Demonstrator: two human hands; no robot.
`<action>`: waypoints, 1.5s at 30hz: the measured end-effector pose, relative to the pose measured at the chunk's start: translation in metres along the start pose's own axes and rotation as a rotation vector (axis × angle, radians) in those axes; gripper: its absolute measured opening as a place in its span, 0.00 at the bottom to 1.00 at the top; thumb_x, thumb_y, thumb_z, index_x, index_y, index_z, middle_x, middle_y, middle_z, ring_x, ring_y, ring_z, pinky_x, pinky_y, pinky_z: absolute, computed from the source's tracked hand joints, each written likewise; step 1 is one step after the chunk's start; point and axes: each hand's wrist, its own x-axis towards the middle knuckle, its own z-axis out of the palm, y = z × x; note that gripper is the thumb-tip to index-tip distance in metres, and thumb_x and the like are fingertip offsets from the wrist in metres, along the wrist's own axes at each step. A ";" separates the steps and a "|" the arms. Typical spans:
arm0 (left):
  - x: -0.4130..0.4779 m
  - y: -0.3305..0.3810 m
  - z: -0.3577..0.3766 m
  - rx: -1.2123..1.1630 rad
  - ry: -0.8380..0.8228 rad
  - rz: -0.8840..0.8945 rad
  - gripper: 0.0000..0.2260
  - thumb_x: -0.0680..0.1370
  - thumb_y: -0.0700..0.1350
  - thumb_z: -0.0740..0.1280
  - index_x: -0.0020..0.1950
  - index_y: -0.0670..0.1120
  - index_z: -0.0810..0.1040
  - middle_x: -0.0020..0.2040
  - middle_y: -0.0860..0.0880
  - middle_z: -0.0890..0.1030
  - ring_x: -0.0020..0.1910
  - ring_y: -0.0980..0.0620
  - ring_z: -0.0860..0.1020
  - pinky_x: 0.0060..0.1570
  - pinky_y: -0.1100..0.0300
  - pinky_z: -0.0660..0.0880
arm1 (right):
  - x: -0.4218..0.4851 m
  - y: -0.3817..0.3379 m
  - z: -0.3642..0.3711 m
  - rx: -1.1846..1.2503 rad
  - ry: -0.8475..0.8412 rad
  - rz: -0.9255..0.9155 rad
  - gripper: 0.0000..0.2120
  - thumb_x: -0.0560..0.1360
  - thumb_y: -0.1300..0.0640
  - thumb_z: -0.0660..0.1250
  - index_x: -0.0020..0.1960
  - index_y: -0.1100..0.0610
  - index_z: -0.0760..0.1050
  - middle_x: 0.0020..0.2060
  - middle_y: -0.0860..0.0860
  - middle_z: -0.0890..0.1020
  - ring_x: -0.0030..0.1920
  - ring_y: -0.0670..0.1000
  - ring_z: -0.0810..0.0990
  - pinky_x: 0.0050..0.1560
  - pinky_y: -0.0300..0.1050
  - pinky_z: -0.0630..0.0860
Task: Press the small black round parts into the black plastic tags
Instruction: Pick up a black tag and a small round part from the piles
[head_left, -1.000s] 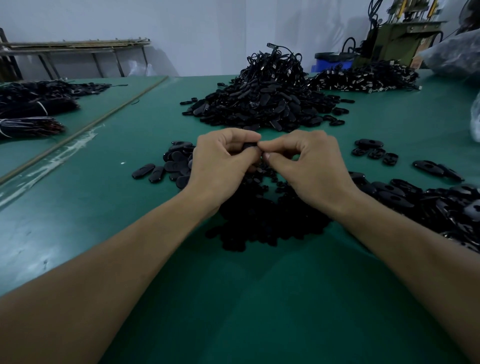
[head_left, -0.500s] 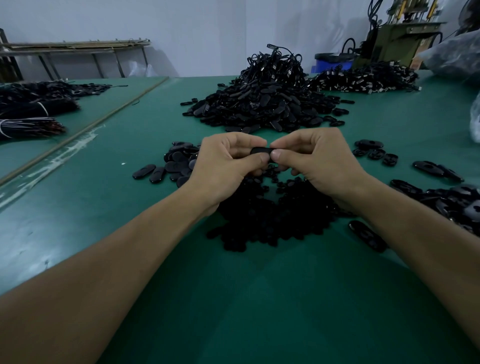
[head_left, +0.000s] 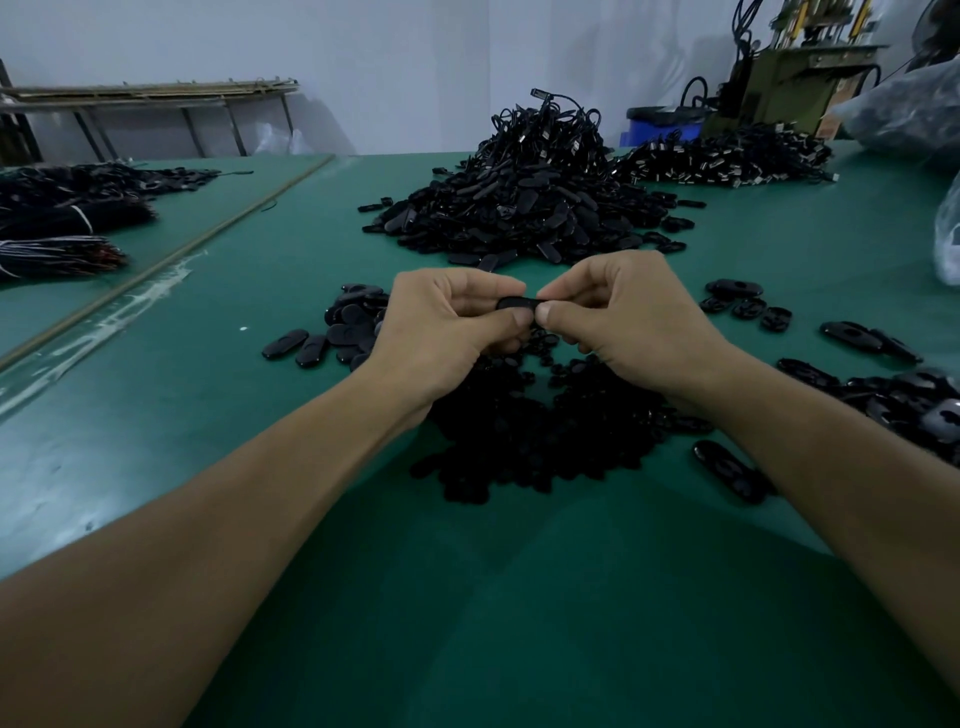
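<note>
My left hand (head_left: 441, 327) and my right hand (head_left: 628, 322) meet above the green table (head_left: 519, 597), and both pinch one black oval plastic tag (head_left: 515, 302) between thumbs and fingers. The thumb tips press side by side on its near edge. Whether a small round part sits in the tag is hidden by the fingers. Directly below the hands lies a heap of small black round parts (head_left: 540, 426). Loose black tags (head_left: 332, 338) lie left of my left hand, and more tags (head_left: 914, 405) are spread out at the right.
A big mound of black tags with cords (head_left: 524, 197) rises behind the hands, with another pile (head_left: 727, 161) at the back right. Bundled cords (head_left: 57, 228) lie on the far left table. A machine (head_left: 795, 78) and a blue bin (head_left: 660, 127) stand behind.
Both hands have lifted slightly and turned, so the tag now shows between the thumbs. My right forearm has shifted right, uncovering a single tag on the table near it.
</note>
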 end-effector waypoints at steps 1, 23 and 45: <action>0.000 0.000 0.000 0.001 0.000 0.000 0.08 0.73 0.33 0.75 0.48 0.43 0.84 0.38 0.46 0.87 0.35 0.53 0.85 0.40 0.65 0.80 | 0.000 -0.001 0.000 0.005 0.003 0.011 0.02 0.74 0.54 0.74 0.44 0.50 0.82 0.35 0.45 0.83 0.34 0.39 0.80 0.41 0.39 0.77; 0.007 -0.006 -0.014 0.343 0.296 0.164 0.08 0.76 0.40 0.74 0.52 0.51 0.85 0.39 0.54 0.85 0.37 0.58 0.84 0.46 0.63 0.82 | 0.000 0.008 -0.008 -0.390 0.115 0.025 0.15 0.81 0.64 0.59 0.65 0.59 0.78 0.60 0.54 0.81 0.54 0.49 0.81 0.56 0.37 0.78; 0.016 -0.013 -0.036 0.725 0.465 0.048 0.05 0.77 0.48 0.70 0.48 0.59 0.82 0.57 0.51 0.82 0.64 0.47 0.75 0.66 0.47 0.72 | 0.005 0.018 -0.016 -0.494 0.028 0.217 0.07 0.76 0.63 0.71 0.49 0.52 0.81 0.45 0.53 0.80 0.42 0.49 0.79 0.45 0.43 0.77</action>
